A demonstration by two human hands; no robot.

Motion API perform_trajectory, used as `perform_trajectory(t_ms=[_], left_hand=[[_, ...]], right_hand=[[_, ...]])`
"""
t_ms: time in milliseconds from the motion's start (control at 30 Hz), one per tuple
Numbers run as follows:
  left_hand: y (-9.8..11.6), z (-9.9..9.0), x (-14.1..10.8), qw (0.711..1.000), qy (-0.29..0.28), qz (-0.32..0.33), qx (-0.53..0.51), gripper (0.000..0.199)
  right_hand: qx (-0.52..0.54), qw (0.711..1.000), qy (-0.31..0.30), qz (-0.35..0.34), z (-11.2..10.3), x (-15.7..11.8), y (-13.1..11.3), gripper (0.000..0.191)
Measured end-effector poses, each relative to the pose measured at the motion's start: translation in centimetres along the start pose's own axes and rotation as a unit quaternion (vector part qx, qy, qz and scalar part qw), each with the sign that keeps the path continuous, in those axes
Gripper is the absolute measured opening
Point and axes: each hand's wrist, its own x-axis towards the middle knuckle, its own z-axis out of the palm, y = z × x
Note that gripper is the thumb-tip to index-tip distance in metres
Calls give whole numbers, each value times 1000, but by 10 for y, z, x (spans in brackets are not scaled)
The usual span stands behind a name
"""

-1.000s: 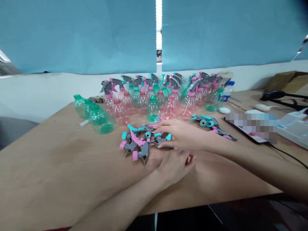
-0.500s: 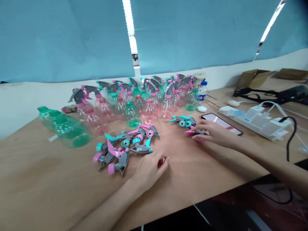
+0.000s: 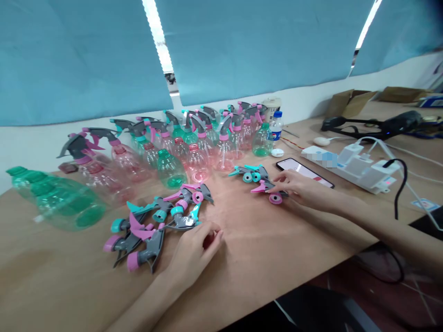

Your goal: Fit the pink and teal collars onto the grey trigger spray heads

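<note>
My right hand (image 3: 297, 186) has its thumb and fingers closed on a spray head (image 3: 265, 186) with a grey body, pink trigger and pink collar, low over the table. Just behind it lie spray heads with turquoise collars (image 3: 255, 175). My left hand (image 3: 197, 249) rests on the table, fingers loosely curled, with nothing visible in them. Near its knuckles is a turquoise-and-grey spray head (image 3: 182, 221), part of a loose group with pink-collared spray heads (image 3: 145, 251). Behind these stand several clear pink bottles (image 3: 199, 168) and green bottles (image 3: 171, 170), some open-necked, others topped with spray heads.
Green open bottles (image 3: 69, 203) stand at the left. Right of the spray heads lie a phone (image 3: 304, 171) and a white power strip (image 3: 349, 168) with plugs and cables. A blue-capped drink bottle (image 3: 276, 127), a black headset (image 3: 374, 125) and a cardboard box (image 3: 349, 102) are farther back.
The view has shifted, so the table's contents appear farther left. More of the pink collar shows beneath my right hand. My left hand stays curled on the table.
</note>
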Motion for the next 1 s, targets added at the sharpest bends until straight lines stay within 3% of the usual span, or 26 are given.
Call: perform_trajectory(t_ms=[300, 567, 633, 800, 1000], left_hand=[[2, -2, 3, 1000, -11, -4, -6, 17], [1, 0, 0, 1000, -21, -2, -7, 18], [0, 0, -1, 1000, -21, -2, -6, 19], [-1, 3, -3, 1000, -8, 5, -4, 19], [2, 4, -5, 999, 20, 1, -51, 9]], right_hand=[[42, 996, -73, -36, 1, 9, -13, 66], [137, 980, -126, -70, 2, 8, -52, 83], [160, 976, -126, -72, 5, 11, -62, 77], [184, 976, -84, -81, 23, 25, -78, 40], [206, 973, -45, -93, 33, 46, -92, 24]])
